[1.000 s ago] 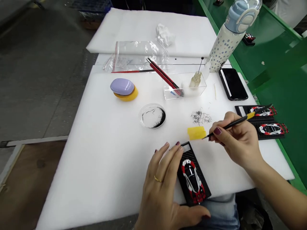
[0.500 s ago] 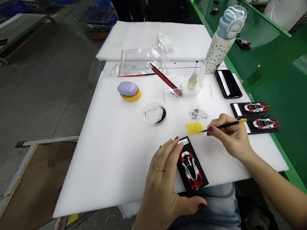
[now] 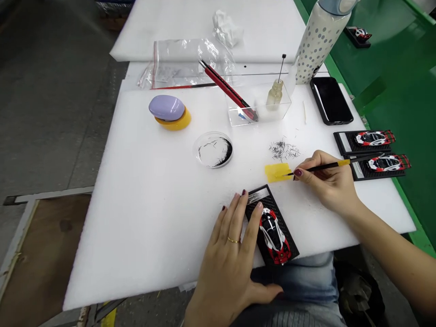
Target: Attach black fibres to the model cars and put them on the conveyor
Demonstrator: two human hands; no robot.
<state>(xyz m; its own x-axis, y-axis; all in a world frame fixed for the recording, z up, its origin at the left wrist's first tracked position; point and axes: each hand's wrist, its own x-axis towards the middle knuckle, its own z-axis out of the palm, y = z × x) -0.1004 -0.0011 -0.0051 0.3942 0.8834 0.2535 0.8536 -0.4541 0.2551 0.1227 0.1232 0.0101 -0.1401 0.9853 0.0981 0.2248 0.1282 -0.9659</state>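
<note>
My right hand [image 3: 329, 181] pinches a fine paintbrush [image 3: 322, 167] with a black and yellow handle. The brush's tip touches a small yellow piece of tape [image 3: 277, 173] on the white board. My left hand [image 3: 231, 254] lies with fingers stretched out and thumb apart, fingertips at the left edge of a black display base. On that base sits a red, white and black model car [image 3: 274, 236], with a silvery label [image 3: 258, 196] at the base's far end. Beyond the tape is a pile of tiny black slivers [image 3: 283, 150].
A clear round dish [image 3: 214, 150] holds more slivers. Behind are a purple-and-yellow case [image 3: 168, 111], red-handled tweezers [image 3: 228, 88] and a small glass bottle [image 3: 274, 93] in a clear tray. To the right stand a phone [image 3: 331, 101], two model cars [image 3: 374, 138] and a dotted drink bottle [image 3: 318, 43].
The view has tilted down, so the things on the board sit mostly higher in the picture. My left fingers have spread a little. The brush tip stays at the yellow tape.
</note>
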